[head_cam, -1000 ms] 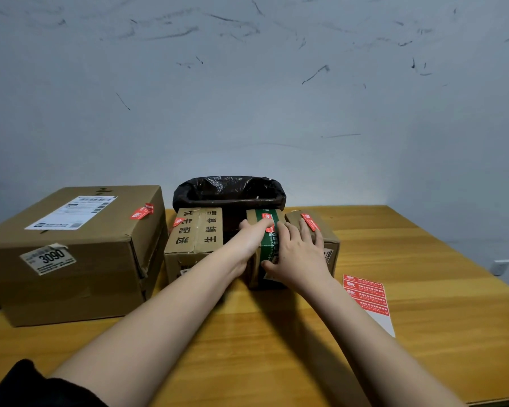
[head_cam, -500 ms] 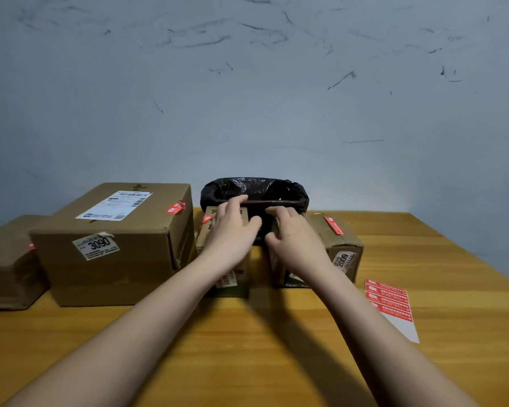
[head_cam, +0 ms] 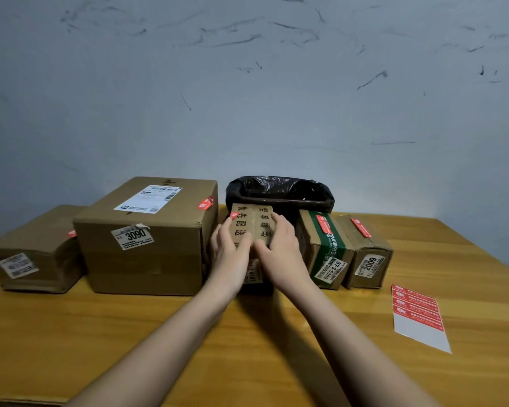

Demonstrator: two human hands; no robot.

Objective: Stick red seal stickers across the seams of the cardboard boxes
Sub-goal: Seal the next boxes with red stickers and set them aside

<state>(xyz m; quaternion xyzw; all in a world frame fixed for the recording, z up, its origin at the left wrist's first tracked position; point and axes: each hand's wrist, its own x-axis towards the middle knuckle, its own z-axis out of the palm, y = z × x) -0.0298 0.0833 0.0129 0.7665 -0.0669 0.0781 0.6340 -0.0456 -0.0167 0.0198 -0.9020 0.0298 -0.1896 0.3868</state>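
The printed box (head_cam: 252,223) stands near the table's (head_cam: 130,333) far edge, just in front of the bin (head_cam: 279,190), between the big box (head_cam: 147,239) and the green-taped box (head_cam: 325,248). Left hand (head_cam: 228,254) and right hand (head_cam: 279,251) grip its near top edge, fingers curled over the top. A red seal (head_cam: 234,215) sits at its far left corner. The sticker sheet (head_cam: 417,315) lies near the right edge.
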